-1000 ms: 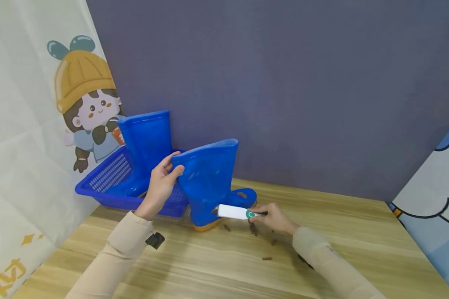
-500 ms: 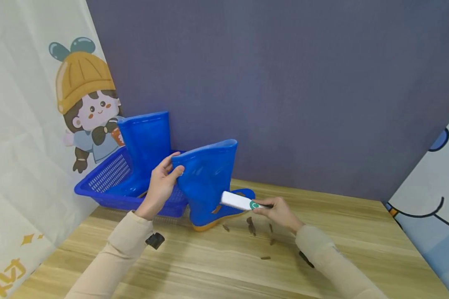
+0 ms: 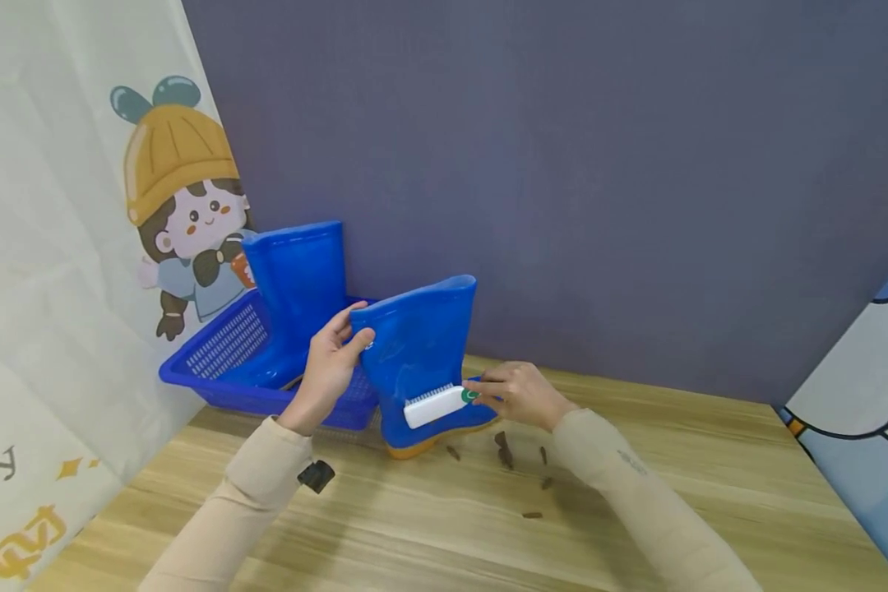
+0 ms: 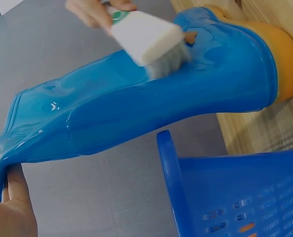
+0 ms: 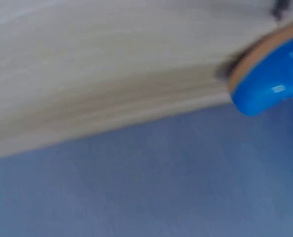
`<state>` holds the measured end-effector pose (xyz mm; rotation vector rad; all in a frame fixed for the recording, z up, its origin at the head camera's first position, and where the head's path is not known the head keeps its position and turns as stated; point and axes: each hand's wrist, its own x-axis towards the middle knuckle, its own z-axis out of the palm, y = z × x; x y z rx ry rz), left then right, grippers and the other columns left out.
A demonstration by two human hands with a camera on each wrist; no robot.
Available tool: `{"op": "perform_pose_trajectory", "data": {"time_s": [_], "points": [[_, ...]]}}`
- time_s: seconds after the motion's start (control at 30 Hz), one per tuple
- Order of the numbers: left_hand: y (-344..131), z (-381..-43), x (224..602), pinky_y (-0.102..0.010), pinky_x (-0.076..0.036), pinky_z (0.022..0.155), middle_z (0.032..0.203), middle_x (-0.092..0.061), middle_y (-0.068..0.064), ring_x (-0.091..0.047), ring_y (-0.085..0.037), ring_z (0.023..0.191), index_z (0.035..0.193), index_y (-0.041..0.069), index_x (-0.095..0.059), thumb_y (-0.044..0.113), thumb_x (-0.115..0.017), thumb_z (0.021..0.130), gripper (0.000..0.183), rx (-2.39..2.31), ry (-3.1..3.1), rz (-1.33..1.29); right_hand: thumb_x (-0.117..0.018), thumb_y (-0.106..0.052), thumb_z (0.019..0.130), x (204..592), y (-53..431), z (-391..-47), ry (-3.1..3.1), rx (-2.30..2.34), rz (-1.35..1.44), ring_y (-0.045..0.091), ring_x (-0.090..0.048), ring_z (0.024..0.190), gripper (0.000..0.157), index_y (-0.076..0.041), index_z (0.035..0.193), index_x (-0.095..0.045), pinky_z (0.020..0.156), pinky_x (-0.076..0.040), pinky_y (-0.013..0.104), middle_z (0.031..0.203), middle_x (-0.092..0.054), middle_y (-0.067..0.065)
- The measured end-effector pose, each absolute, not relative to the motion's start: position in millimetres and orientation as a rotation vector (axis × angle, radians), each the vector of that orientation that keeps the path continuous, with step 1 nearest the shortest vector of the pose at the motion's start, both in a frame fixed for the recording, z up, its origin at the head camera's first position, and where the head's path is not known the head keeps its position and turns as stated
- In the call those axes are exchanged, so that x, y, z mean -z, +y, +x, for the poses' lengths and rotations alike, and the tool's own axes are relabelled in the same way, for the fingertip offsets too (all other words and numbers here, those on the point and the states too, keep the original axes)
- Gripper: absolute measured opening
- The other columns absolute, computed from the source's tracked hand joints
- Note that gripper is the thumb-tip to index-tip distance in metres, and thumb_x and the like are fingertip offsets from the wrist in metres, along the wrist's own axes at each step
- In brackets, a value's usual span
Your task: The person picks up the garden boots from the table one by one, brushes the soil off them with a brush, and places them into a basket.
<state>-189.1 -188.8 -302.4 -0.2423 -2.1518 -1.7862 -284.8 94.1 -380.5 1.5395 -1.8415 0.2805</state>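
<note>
A blue rain boot (image 3: pixel 422 337) with an orange sole stands on the wooden table. My left hand (image 3: pixel 331 362) pinches the top rim of its shaft, thumb on the outside. In my right hand (image 3: pixel 521 395) is a white scrubbing brush (image 3: pixel 435 405) with a green mark near its handle. Its bristles lie against the boot's lower shaft, just above the foot. The left wrist view shows the brush (image 4: pixel 146 37) blurred, beside a small brown patch (image 4: pixel 190 37) on the boot. In the right wrist view only the boot's toe (image 5: pixel 270 81) shows; the right hand is out of that view.
A second blue boot (image 3: pixel 303 288) stands in a blue plastic basket (image 3: pixel 215 349) at the left, close behind the left hand. Several brown bits (image 3: pixel 503 450) lie on the table (image 3: pixel 429 526) in front of the boot. A grey panel (image 3: pixel 562 181) rises behind.
The right hand first lifted the brush, then brought it left and turned it so its bristles face up against the shaft. The left hand keeps its hold on the rim; the boot stays in place.
</note>
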Motion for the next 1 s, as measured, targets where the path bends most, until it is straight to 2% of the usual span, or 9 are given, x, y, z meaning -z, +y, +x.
{"op": "perform_pose_trajectory", "data": {"time_s": [0.17, 0.3, 0.43, 0.6, 0.8, 0.93, 1.0], "points": [[-187.3, -191.2, 301.5, -0.022, -0.049, 0.070, 0.122, -0.057, -0.013, -0.056, -0.007, 0.083, 0.139, 0.017, -0.037, 0.029, -0.050, 0.094, 0.048, 1.769, -2.160, -0.253, -0.078, -0.017, 0.071, 393.2, 100.4, -287.9, -1.948, -0.385, 1.543, 0.004, -0.059, 0.056, 0.033, -0.009, 0.102, -0.071, 0.050, -0.045, 0.012, 0.077, -0.069, 0.002], [-188.5, -191.8, 301.0, -0.023, -0.048, 0.070, 0.121, -0.057, -0.012, -0.054, -0.009, 0.084, 0.139, 0.020, -0.038, 0.031, -0.050, 0.094, 0.048, 1.734, -2.186, -0.233, -0.075, -0.015, 0.075, 403.7, 101.8, -288.2, -2.022, -0.504, 1.526, 0.001, -0.054, 0.053, 0.030, -0.007, 0.104, -0.070, 0.047, -0.037, 0.007, 0.082, -0.070, 0.003], [-190.2, -191.4, 301.4, -0.024, -0.047, 0.071, 0.120, -0.057, -0.011, -0.053, -0.012, 0.087, 0.139, 0.021, -0.037, 0.032, -0.049, 0.094, 0.048, 1.732, -2.208, -0.200, -0.072, -0.015, 0.079, 410.8, 103.9, -288.6, -2.098, -0.580, 1.522, -0.002, -0.056, 0.052, 0.029, -0.007, 0.106, -0.069, 0.045, -0.034, 0.005, 0.089, -0.071, 0.005], [-191.1, -190.7, 302.2, -0.022, -0.048, 0.072, 0.124, -0.055, -0.011, -0.053, -0.012, 0.092, 0.140, 0.020, -0.036, 0.033, -0.050, 0.093, 0.050, 1.748, -2.204, -0.211, -0.073, -0.015, 0.077, 414.9, 108.6, -287.3, -2.119, -0.604, 1.536, -0.003, -0.053, 0.048, 0.031, -0.004, 0.106, -0.069, 0.043, -0.034, 0.005, 0.081, -0.071, 0.003], [-191.2, -190.0, 302.4, -0.022, -0.050, 0.075, 0.128, -0.054, -0.012, -0.056, -0.009, 0.096, 0.140, 0.018, -0.036, 0.032, -0.051, 0.093, 0.052, 1.775, -2.181, -0.247, -0.074, -0.012, 0.074, 419.5, 114.4, -280.4, -2.126, -0.640, 1.521, -0.007, -0.043, 0.044, 0.032, -0.004, 0.105, -0.069, 0.041, -0.030, 0.005, 0.073, -0.068, 0.000], [-189.7, -190.4, 301.5, -0.021, -0.051, 0.074, 0.124, -0.056, -0.011, -0.058, -0.006, 0.092, 0.140, 0.016, -0.036, 0.029, -0.050, 0.094, 0.050, 1.802, -2.154, -0.218, -0.074, -0.011, 0.075, 419.7, 118.3, -274.0, -2.165, -0.699, 1.508, -0.008, -0.037, 0.044, 0.032, -0.004, 0.106, -0.069, 0.041, -0.028, 0.006, 0.072, -0.067, -0.001], [-186.1, -189.6, 299.7, -0.021, -0.050, 0.070, 0.118, -0.059, -0.007, -0.058, -0.005, 0.085, 0.139, 0.014, -0.038, 0.025, -0.050, 0.094, 0.047, 1.863, -2.112, -0.172, -0.073, -0.010, 0.075, 418.1, 121.4, -270.0, -2.186, -0.712, 1.495, -0.007, -0.041, 0.045, 0.031, -0.003, 0.106, -0.069, 0.041, -0.029, 0.007, 0.075, -0.069, 0.000]]}}
